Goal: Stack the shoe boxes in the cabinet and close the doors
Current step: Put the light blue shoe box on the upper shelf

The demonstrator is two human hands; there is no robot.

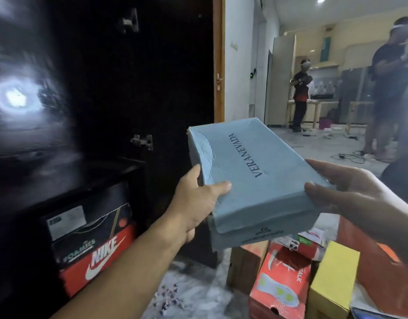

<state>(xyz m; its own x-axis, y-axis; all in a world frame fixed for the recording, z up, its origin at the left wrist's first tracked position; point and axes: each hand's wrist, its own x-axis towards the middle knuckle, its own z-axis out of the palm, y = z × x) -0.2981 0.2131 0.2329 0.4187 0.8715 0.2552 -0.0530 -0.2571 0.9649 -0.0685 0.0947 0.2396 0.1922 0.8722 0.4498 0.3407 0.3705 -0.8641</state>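
Pale blue shoe box [256, 171] up in the air, held between both hands in front of the open black cabinet [106, 88], lid on, the name VERANEVADA printed along its top, the lid creased and cracked near its left edge. The left hand [196, 203] grips the box's left side, thumb curled over the lid's top, the other fingers tucked out of sight below. The right hand [350, 194] takes the near right corner, thumb pressed onto the lid and the fingers laid fairly straight along the right side. The box tilts, its far end higher and pointing away toward the room. Down in the cabinet, at lower left, a red Nike box [95, 263] sits at the bottom with a black box [88, 222] stacked right on top of it, both under a dark shelf. The cabinet's open door [175, 65] stands behind the blue box, two metal hinges showing. On the floor at lower right, more boxes crowd together: a brown one [244, 263], a red one with a shoe-sole picture [283, 284], a yellow one [334, 279]. Far back in the lit room, two people [299, 97] stand, blurred.
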